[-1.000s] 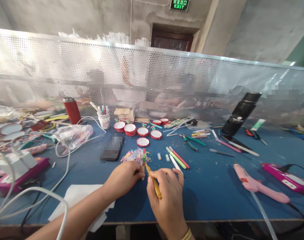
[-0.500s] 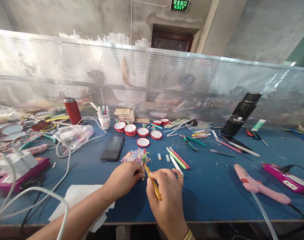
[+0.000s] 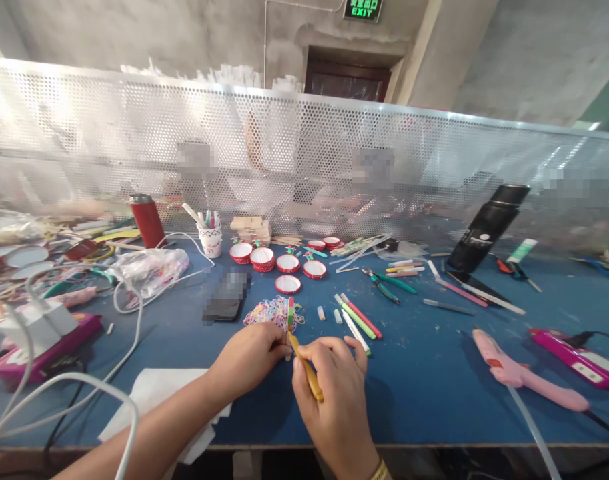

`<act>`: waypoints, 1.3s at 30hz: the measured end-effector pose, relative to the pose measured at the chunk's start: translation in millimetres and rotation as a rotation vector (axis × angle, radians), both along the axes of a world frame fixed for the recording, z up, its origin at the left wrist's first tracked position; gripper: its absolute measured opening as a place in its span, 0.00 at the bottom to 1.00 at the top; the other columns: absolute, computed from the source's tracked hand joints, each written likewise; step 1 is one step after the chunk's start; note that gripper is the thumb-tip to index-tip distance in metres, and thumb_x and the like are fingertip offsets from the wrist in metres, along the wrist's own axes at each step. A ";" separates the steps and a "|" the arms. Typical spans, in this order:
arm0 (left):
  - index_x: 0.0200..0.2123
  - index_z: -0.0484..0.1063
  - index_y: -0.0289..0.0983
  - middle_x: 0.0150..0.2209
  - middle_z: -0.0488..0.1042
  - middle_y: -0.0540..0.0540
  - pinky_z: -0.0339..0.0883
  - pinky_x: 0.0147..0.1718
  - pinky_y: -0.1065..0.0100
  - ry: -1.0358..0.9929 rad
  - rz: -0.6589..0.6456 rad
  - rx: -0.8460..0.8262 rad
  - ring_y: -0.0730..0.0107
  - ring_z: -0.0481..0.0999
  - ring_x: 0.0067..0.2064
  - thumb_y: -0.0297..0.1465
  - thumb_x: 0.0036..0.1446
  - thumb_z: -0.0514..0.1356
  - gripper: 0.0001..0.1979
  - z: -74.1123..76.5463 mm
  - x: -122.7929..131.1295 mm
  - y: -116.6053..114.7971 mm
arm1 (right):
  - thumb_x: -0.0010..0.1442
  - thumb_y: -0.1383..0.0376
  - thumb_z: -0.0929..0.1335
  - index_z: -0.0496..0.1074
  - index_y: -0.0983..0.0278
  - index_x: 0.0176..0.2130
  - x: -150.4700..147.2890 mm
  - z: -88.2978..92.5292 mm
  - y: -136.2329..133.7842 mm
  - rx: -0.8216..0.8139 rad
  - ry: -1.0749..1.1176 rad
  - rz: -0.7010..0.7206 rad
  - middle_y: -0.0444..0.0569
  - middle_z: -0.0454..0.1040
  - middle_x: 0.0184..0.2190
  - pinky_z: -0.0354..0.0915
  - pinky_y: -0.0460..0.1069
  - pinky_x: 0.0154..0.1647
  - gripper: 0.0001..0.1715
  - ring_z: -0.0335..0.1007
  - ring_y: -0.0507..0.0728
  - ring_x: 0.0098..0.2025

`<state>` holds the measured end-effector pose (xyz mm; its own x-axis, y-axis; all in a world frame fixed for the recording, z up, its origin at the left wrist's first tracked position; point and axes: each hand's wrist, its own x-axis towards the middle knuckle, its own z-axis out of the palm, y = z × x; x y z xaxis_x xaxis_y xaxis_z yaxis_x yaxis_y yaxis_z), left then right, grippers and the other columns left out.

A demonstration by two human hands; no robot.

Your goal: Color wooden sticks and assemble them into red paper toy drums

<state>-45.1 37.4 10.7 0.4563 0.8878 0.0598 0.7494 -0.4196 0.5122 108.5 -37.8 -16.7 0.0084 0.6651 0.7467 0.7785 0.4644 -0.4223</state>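
Observation:
My left hand (image 3: 257, 348) pinches a small flat wooden stick (image 3: 291, 312) upright; its upper part is coloured red and green, and its lower end is partly hidden by my fingers. Between the fingers of my right hand (image 3: 334, 380) is a yellow marker pen (image 3: 310, 380), its tip against the stick just below the green band. Just beyond my hands lies a heap of coloured rubber bands (image 3: 267, 312). To the right of the heap are loose pen caps (image 3: 321, 313) and green, red and white markers (image 3: 358, 317).
Several red-rimmed round pieces (image 3: 287, 285) stand ahead, near a phone (image 3: 227, 297) and a paper cup of pens (image 3: 210, 240). Pliers (image 3: 381, 287), a pink glue gun (image 3: 524, 377) and a black bottle (image 3: 487, 230) lie or stand at right. White cables (image 3: 134, 333) cross the left side.
Both hands keep nearly the same place, with the marker tip still at the stick. The camera view has shifted slightly.

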 end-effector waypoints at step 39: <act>0.28 0.72 0.39 0.31 0.78 0.51 0.55 0.30 0.70 -0.001 -0.027 -0.006 0.69 0.73 0.34 0.32 0.58 0.57 0.07 1.0 0.1 1.5 | 0.64 0.68 0.64 0.69 0.59 0.35 -1.9 0.8 -1.1 -0.011 0.015 -0.011 0.42 0.72 0.29 0.48 0.60 0.58 0.05 0.67 0.56 0.38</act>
<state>-45.0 38.8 11.7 0.4797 0.8757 0.0548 0.7372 -0.4362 0.5160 106.6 -38.9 -15.9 0.0269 0.6728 0.7393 0.7768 0.4514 -0.4391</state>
